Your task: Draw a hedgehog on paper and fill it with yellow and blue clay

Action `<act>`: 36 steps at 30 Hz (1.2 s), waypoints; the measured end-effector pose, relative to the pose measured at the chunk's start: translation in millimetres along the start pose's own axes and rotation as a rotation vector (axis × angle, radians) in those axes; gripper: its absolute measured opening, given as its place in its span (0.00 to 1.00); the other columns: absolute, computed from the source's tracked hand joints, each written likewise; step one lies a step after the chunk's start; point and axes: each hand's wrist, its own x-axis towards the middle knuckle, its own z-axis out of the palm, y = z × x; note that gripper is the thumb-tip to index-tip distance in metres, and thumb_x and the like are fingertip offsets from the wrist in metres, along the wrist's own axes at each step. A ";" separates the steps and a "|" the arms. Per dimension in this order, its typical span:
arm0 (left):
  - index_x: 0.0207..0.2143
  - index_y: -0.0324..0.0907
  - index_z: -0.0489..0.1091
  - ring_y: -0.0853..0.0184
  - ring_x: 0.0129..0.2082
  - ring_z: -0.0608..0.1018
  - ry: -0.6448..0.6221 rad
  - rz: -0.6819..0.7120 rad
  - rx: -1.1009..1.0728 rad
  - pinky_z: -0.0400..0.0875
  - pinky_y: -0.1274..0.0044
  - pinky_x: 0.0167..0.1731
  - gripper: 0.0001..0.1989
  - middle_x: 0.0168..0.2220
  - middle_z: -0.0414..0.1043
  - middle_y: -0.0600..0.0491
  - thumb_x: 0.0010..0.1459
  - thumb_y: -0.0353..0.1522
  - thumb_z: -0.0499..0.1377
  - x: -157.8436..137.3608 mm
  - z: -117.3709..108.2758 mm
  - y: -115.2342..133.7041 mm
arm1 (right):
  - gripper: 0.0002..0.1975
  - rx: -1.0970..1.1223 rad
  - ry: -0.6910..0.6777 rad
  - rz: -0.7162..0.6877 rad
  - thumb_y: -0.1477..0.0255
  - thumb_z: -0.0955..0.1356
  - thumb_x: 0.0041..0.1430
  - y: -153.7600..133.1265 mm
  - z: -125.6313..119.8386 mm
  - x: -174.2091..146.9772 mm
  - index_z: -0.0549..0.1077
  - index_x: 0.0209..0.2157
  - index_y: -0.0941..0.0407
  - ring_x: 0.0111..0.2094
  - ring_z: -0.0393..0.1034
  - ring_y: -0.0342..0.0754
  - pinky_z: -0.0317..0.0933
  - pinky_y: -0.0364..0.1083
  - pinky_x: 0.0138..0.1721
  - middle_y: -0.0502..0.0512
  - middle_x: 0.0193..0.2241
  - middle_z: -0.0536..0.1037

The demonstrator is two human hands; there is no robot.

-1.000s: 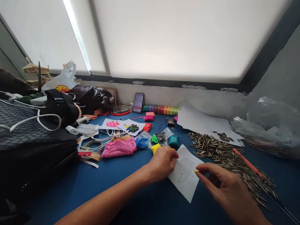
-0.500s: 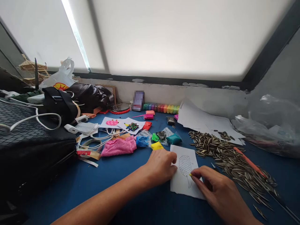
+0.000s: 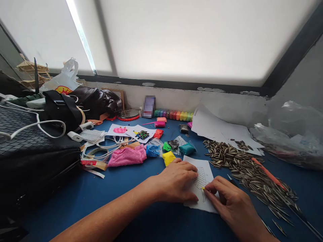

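Well to the left of the right hand, I see a big black bag with a white cable looping over it. Farther out from the grip, behind that, slumps a white plastic bag. Left of the grip and beyond it lies a pink cloth; behind the cloth are a pink picture and a dark, spotted picture on small white sheets. A blue packet comes next, then a yellow packet just past the left hand.

That left hand rests palm down, fingers loosely spread, across the left part of a paper sheet; I can't see it gripping anything. The sheet lies on the blue table under both hands, its line drawing partly covered. Over the drawing, the right thumb and forefinger are pinched nearly together on a tiny yellow piece; whether it touches the paper I can't tell.

Close to the right of the grip spreads a heap of striped seeds, with an orange-handled tool lying across it. Farther right sits a clear plastic bag.
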 end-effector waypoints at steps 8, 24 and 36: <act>0.47 0.40 0.71 0.56 0.54 0.71 0.000 -0.015 -0.032 0.56 0.65 0.56 0.22 0.56 0.68 0.46 0.52 0.40 0.67 -1.6 0.8 0.8 | 0.13 -0.022 -0.025 -0.008 0.67 0.62 0.66 -0.9 0.7 -0.6 0.74 0.29 0.52 0.22 0.70 0.40 0.63 0.39 0.24 0.49 0.26 0.74; 0.51 0.39 0.68 0.56 0.54 0.71 -0.005 -0.020 -0.049 0.54 0.63 0.59 0.26 0.56 0.68 0.45 0.53 0.40 0.66 -1.6 3.0 -0.2 | 0.17 -0.308 -0.044 -0.199 0.77 0.57 0.62 -1.1 -2.3 -11.7 0.76 0.34 0.51 0.19 0.72 0.41 0.61 0.38 0.18 0.50 0.26 0.74; 0.51 0.40 0.68 0.55 0.55 0.70 -0.016 -0.025 -0.012 0.56 0.62 0.57 0.26 0.54 0.70 0.45 0.52 0.40 0.67 -1.3 0.7 1.9 | 0.15 -0.332 -0.052 -0.207 0.76 0.59 0.61 3.4 -8.5 -11.3 0.76 0.39 0.51 0.19 0.72 0.40 0.61 0.38 0.19 0.50 0.27 0.74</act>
